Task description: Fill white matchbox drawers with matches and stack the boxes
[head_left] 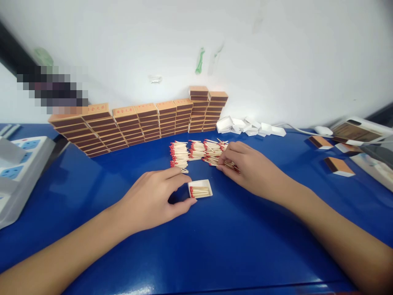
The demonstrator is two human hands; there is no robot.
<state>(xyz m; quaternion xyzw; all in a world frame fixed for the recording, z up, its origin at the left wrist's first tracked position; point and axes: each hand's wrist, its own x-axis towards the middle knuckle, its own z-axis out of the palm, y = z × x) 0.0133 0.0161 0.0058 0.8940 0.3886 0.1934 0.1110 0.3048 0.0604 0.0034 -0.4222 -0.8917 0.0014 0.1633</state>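
My left hand [155, 198] pinches the left end of a small white matchbox tray [200, 189] between thumb and fingers; the tray lies on the blue table [215, 246] and holds a few red-tipped matches. My right hand [245, 166] rests on the right side of a pile of loose matches [193, 151], fingers curled over some of them. The pile lies just behind the tray.
A long stack of orange matchboxes [138, 123] lines the white wall. Empty white trays [248, 126] lie to its right. Loose matchbox sleeves [339, 166] sit at the right, near a phone and cable. A white power strip [21, 168] is at the left.
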